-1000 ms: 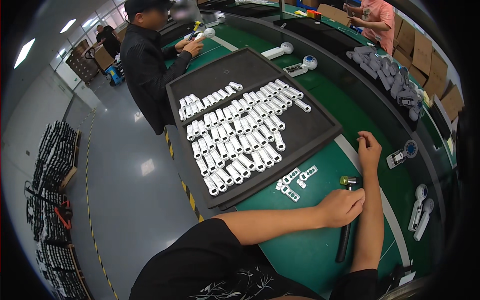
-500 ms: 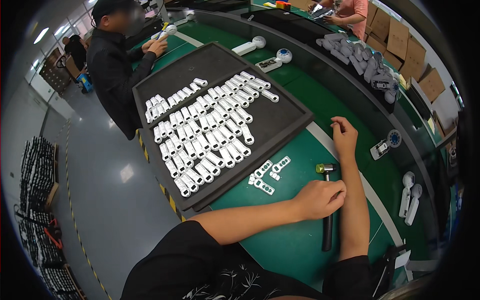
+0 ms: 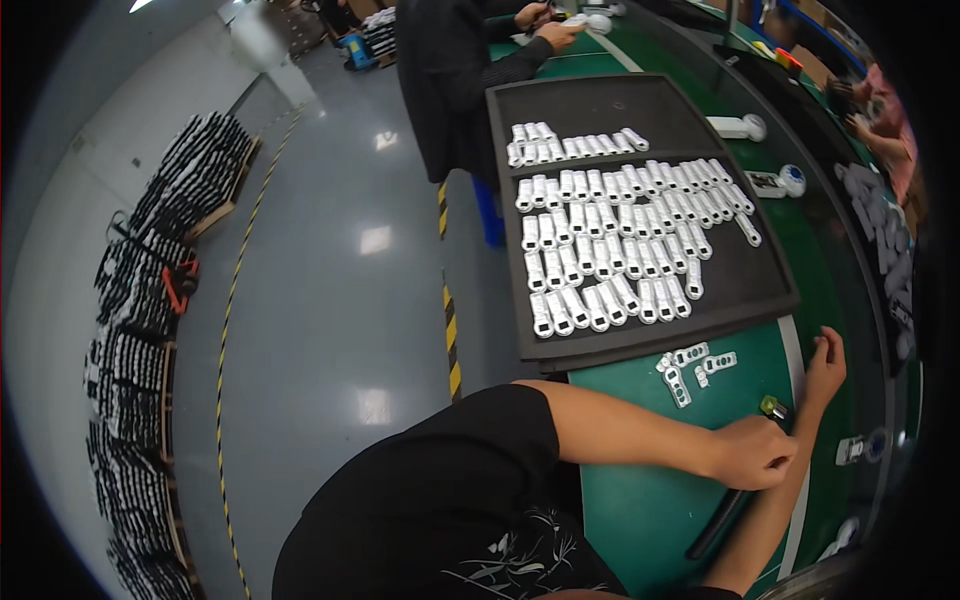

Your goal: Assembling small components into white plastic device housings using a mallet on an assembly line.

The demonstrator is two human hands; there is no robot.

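My left hand [image 3: 755, 452] is curled into a loose fist against my right forearm, above a small mallet with a yellow-green head and black handle [image 3: 716, 524]. I can make out nothing in its fingers. Farther off, my right hand [image 3: 828, 365] is raised by the table's right edge, its fingers bent but apart and nothing in them. Several small white plastic covers [image 3: 679, 387] with dark openings lie on the green tabletop [image 3: 625, 500]. Beyond them, a black tray [image 3: 725, 285] bears rows of white casing parts [image 3: 600, 307] with small dark windows.
A person in dark clothes [image 3: 440, 95] stands left of the tray's far end, handling a white part. White devices with round heads [image 3: 740, 127] sit along the right side. Stacked dark-and-white goods [image 3: 150, 340] line the left wall, beyond striped floor tape [image 3: 222, 390].
My view has swung left, so table and tray appear farther right and more floor shows. The left hand stays by the right forearm. The mallet and covers lie as before.
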